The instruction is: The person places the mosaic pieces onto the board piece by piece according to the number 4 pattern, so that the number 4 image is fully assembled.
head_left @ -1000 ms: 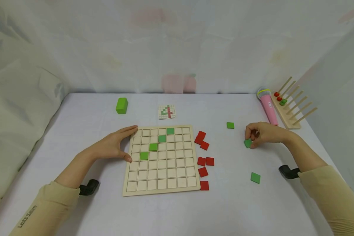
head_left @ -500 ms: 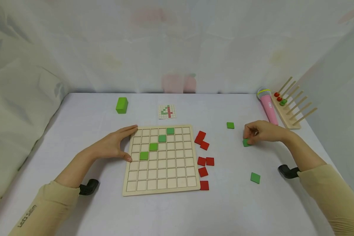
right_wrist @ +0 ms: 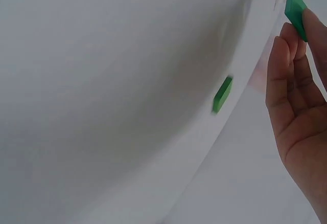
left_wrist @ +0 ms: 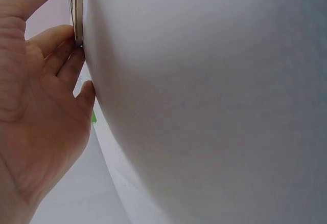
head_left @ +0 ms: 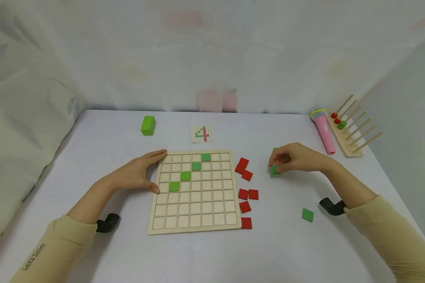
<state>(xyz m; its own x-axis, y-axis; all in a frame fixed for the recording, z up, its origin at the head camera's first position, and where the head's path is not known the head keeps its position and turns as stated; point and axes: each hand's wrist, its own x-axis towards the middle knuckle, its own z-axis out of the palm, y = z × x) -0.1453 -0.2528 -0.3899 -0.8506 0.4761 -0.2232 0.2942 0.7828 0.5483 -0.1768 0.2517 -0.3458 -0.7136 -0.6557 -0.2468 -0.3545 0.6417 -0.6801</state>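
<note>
A wooden grid board [head_left: 194, 196] lies on the white table, with several green tiles [head_left: 185, 175] in a diagonal line in its squares. My left hand [head_left: 136, 171] rests at the board's upper left edge, thumb and fingers spread and touching its rim. To the right of the board, my right hand [head_left: 294, 157] pinches a green square tile [right_wrist: 295, 12] between thumb and fingertips, raised off the table in the right wrist view. Behind that hand a second green tile [head_left: 275, 149] is mostly hidden in the head view. Another green tile [head_left: 307, 215] lies nearer the front.
Several red tiles [head_left: 245, 207] lie along the board's right side. A small pattern card [head_left: 202, 134] and a green block [head_left: 148, 125] are behind the board. A pink toy microphone [head_left: 325, 133] lies beside a wooden peg rack [head_left: 347, 141] at the back right.
My right hand has carried the green tile leftward from the right part of the table toward the board. My left hand stays at the board's edge.
</note>
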